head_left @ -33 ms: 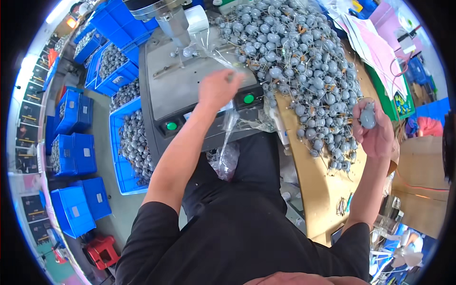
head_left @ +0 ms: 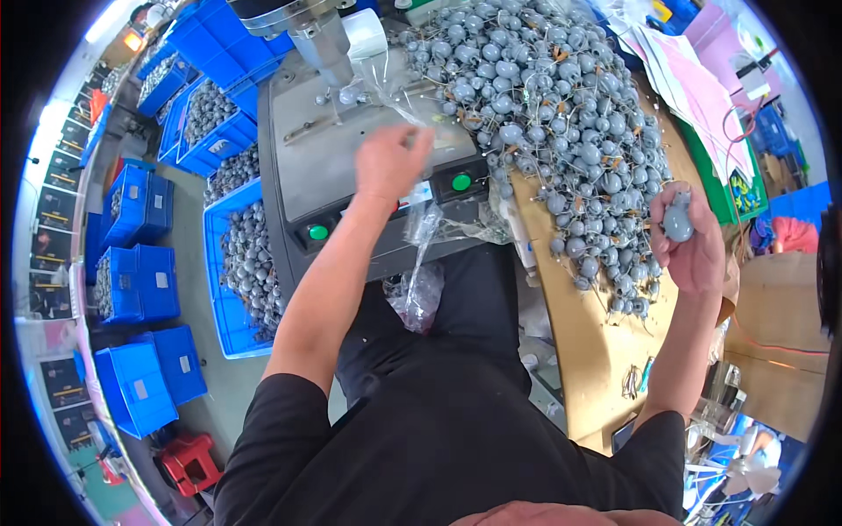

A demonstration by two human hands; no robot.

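Observation:
My left hand [head_left: 392, 162] is over the metal top of a machine [head_left: 320, 171], above the front edge between two green buttons. Its fingers are curled in and blurred, and whatever they may hold cannot be made out. Over at the right, my right hand [head_left: 702, 254] is palm up with its fingers closed around a grey, glossy, bulb-shaped piece [head_left: 677, 221] with a short neck. Beside that hand spreads a large heap of similar grey round pieces [head_left: 570, 131] with thin wire-like stems. Small grey pieces [head_left: 348, 95] sit under the machine's head [head_left: 320, 48].
The heap lies on a wooden table [head_left: 583, 368]. Clear plastic film [head_left: 425, 223] hangs off the machine's front edge from a white roll [head_left: 364, 35]. Blue crates [head_left: 230, 307] of grey pieces stand at the left. A red stool [head_left: 189, 465] is on the floor.
My left hand has shifted slightly left over the machine top, away from the heap. My right hand stays in place with the grey piece.

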